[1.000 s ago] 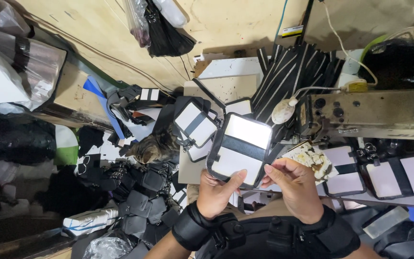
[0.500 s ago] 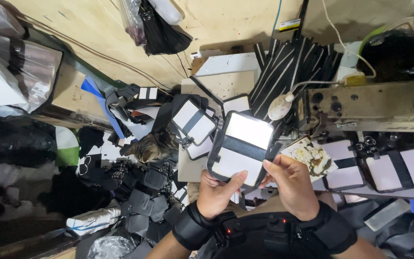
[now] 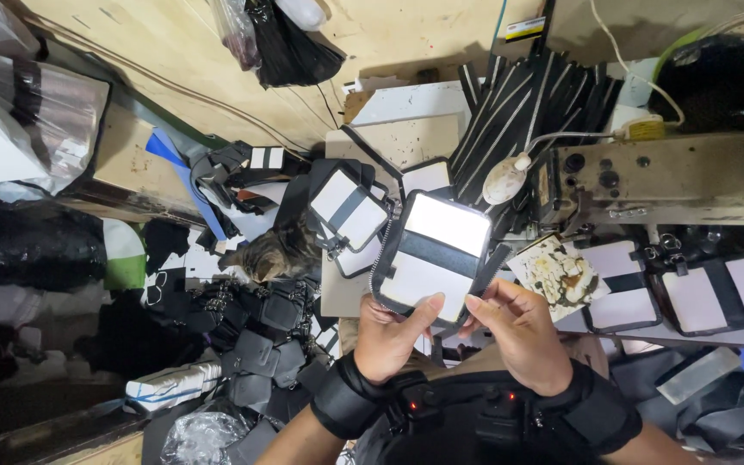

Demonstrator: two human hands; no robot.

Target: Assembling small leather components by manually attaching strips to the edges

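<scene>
Both hands hold up one pouch panel (image 3: pixel 434 257): white with a black band across its middle and a zipper along its edge. My left hand (image 3: pixel 393 336) grips its lower left corner, thumb on the white face. My right hand (image 3: pixel 518 331) pinches the lower right edge. Both wrists wear black straps. More panels of the same kind (image 3: pixel 350 209) lie just behind it on the table.
A sewing machine (image 3: pixel 673 176) stands at the right with a small lamp (image 3: pixel 506 179) beside it and finished panels (image 3: pixel 716 293) below. Black strips (image 3: pixel 536 103) fan out behind. A tabby cat (image 3: pixel 270 254) lies left of the table among black pouches (image 3: pixel 256 344).
The view has shifted slightly. My hands have kept hold of the panel, and its lower edge has turned a little between my fingers.
</scene>
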